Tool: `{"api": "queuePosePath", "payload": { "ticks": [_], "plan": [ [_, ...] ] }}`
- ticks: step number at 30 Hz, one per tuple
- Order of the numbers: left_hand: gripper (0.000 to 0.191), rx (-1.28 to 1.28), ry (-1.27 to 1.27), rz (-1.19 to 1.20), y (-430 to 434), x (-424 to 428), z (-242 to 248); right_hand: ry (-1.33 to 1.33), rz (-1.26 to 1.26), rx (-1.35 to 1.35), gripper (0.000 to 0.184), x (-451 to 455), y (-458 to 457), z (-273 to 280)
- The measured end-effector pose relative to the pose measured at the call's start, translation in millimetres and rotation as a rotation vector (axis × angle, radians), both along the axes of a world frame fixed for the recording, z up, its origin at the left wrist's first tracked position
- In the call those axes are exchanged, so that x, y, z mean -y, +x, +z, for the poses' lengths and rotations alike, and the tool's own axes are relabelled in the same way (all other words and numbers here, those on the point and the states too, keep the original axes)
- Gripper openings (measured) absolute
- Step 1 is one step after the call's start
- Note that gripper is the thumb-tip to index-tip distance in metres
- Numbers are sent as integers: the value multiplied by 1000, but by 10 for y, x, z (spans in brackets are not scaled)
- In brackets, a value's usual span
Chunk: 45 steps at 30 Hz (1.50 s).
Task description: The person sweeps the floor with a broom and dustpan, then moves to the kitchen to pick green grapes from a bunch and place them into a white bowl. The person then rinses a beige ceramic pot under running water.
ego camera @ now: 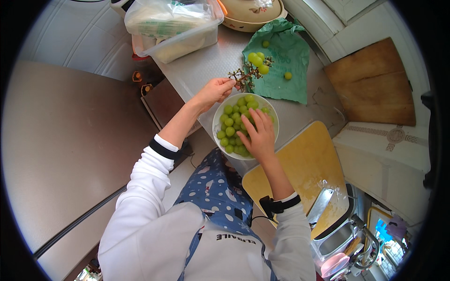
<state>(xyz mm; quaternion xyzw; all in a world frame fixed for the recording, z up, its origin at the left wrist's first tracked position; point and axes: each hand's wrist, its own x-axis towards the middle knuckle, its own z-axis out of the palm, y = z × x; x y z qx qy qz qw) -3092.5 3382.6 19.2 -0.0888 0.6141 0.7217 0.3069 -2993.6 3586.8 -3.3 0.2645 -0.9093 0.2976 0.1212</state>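
Observation:
Between thumb and fingers, my left hand (pixel 218 91) pinches a grape stem (pixel 250 74), mostly stripped, with several green grapes (pixel 257 60) still on its far end. The stem reaches over the edge of a green plastic bag (pixel 281 75) laid flat on the counter. Two loose grapes rest on that bag. Below the stem, a white bowl (pixel 216 139) holds many green grapes (pixel 230 131). My right hand (pixel 259 135) lies over the bowl's right side, fingers spread and touching the grapes. Its fingers hide part of the fruit, and I see nothing gripped in them.
A clear plastic bin (pixel 191 42) with bags stands at the back left, beside a lidded ceramic pot (pixel 246 15). A yellow cutting board (pixel 299 165) carries a cleaver (pixel 320 203) near the sink (pixel 335 240). A wooden board (pixel 376 84) leans on the wall. A large cabinet-like surface (pixel 77 133) borders the left.

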Motion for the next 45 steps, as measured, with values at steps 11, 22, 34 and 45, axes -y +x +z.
{"api": "queuePosePath", "payload": {
  "ticks": [11,22,34,45],
  "plan": [
    [26,0,-16,-38,49,-49,-19,137,185,108,47,-163,351,10],
    [23,-557,-329,-64,182,-262,-56,-1245,-441,774,53,-115,-649,256],
    [22,-635,-416,-115,217,-337,-18,-1177,-379,793,30,-119,-856,222],
    [25,-587,-567,-156,122,-358,-4,-1435,-217,1037,29,-279,-850,24]
  ]
}}
